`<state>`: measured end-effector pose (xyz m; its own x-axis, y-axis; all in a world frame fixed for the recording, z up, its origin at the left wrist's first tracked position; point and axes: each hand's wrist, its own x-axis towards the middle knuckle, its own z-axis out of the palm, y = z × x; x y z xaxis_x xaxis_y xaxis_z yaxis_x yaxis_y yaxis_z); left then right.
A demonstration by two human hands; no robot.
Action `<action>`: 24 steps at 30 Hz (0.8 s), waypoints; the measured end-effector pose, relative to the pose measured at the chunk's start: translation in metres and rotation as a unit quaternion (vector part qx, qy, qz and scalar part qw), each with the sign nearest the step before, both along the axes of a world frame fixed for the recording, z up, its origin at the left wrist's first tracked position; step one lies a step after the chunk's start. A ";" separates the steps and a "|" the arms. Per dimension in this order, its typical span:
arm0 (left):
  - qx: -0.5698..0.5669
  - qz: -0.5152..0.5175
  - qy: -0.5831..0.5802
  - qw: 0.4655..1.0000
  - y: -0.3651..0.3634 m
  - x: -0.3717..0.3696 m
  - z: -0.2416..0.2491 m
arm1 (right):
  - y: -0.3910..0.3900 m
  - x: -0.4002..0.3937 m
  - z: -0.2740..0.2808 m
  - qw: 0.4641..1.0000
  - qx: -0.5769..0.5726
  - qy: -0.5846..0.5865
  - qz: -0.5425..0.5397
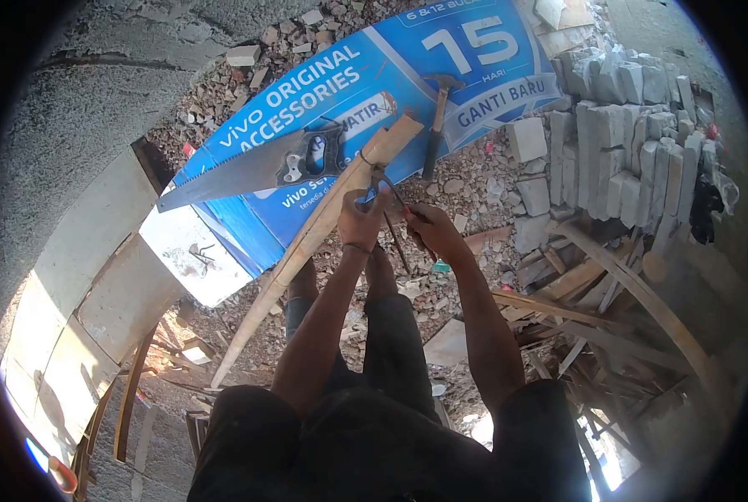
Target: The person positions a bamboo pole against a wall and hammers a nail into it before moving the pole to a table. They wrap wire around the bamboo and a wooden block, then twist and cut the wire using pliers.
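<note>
My left hand (359, 224) is closed around one arm of a pincer-like metal tool (377, 177), close to the long wooden beam (307, 234). My right hand (434, 230) grips the tool's other handle, which shows red near the fingers. The tool's jaws meet the beam near its upper end, beside a dark loop around the wood. Left of the beam, a handsaw (240, 173) lies on a blue printed banner sheet (307, 100). A hammer (435, 125) rests head up at the sheet's right part. A thin dark rod (396, 243) slants down below my hands.
Stacked grey blocks (616, 151) stand at the upper right. Loose wooden planks (591, 309) pile up at the right. Rubble (466, 184) covers the ground around my legs. Large pale slabs (127, 284) lie at the left, near a rough grey wall (81, 125).
</note>
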<state>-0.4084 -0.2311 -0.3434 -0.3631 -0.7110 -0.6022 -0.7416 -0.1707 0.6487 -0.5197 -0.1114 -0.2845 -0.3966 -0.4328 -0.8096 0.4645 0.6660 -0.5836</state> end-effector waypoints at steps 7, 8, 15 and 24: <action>0.474 0.225 0.178 0.833 0.022 0.004 0.036 | 0.005 -0.003 -0.003 0.997 -0.011 0.053 0.047; 0.504 0.228 0.213 0.806 0.021 0.007 0.033 | 0.008 -0.003 -0.006 0.997 -0.011 0.052 0.047; 0.138 -0.083 0.060 0.985 0.043 0.012 0.039 | 0.047 0.029 -0.035 0.982 -0.074 0.170 -0.018; -0.077 -0.109 0.040 0.990 -0.045 -0.006 -0.028 | 0.091 -0.026 0.034 0.993 0.024 0.043 -0.106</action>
